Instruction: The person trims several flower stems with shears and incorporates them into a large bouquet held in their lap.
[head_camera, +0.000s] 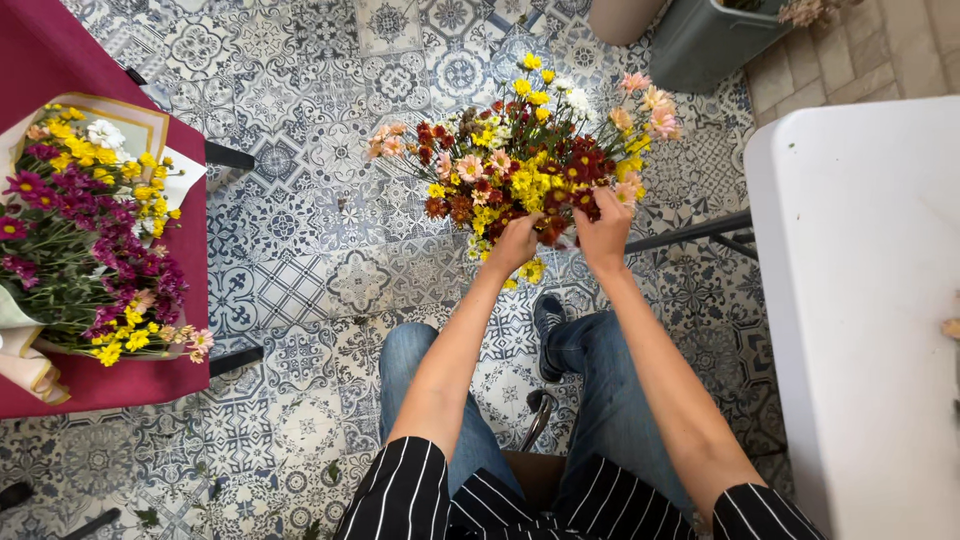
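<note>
A bunch of small flowers (520, 150) in yellow, dark red, pink and white is held out over the tiled floor in front of my knees. My left hand (512, 245) grips the bunch from below at its left side. My right hand (603, 232) is closed on the bunch at its right side, fingers among the dark red blooms. The stems are hidden behind my hands. My arms reach out from striped black sleeves, over blue jeans.
A dark red table (60, 60) at the left carries a wrapped bouquet (85, 240) of purple and yellow flowers. A white table (860, 300) stands at the right. A grey-green bin (700, 40) sits at the top. Patterned blue floor tiles (300, 230) lie between.
</note>
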